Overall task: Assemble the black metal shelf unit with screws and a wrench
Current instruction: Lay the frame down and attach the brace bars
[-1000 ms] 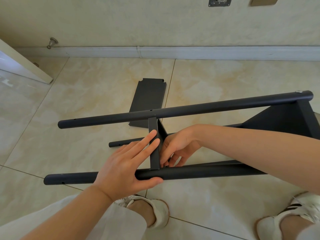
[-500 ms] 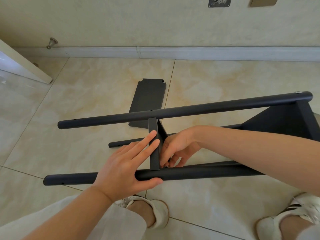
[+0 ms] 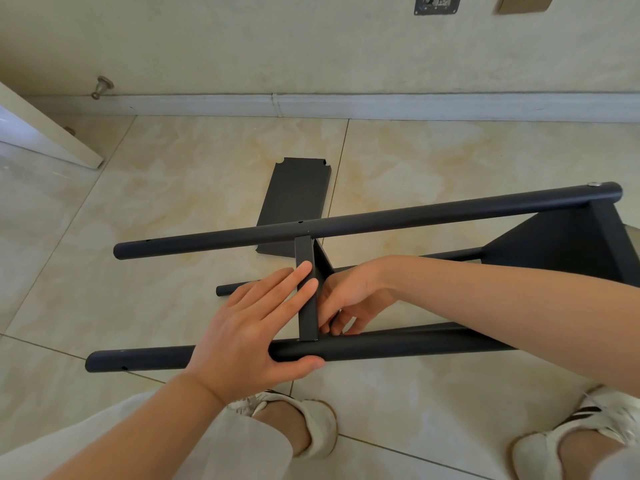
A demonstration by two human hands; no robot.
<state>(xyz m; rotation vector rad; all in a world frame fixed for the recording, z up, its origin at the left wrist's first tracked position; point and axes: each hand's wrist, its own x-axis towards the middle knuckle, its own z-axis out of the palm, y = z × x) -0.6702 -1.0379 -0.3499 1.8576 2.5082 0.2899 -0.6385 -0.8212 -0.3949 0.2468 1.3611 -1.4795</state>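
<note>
The black metal shelf unit lies on its side on the tile floor. Its far tube (image 3: 415, 220) and near tube (image 3: 398, 344) run left to right, and an end shelf (image 3: 561, 244) joins them at the right. A narrow middle shelf edge (image 3: 303, 251) spans the two tubes. My left hand (image 3: 249, 327) lays straight fingers on that edge, with the thumb against the near tube. My right hand (image 3: 349, 299) reaches behind the middle shelf, its fingers curled at the corner by the near tube. Whatever they hold is hidden. No wrench shows.
A loose black shelf panel (image 3: 294, 195) lies flat on the floor beyond the far tube. A lower tube (image 3: 235, 289) pokes out to the left. A silver screw head (image 3: 595, 184) sits at the far tube's right end. My shoes (image 3: 311, 420) are below, and a white door (image 3: 41, 133) is at left.
</note>
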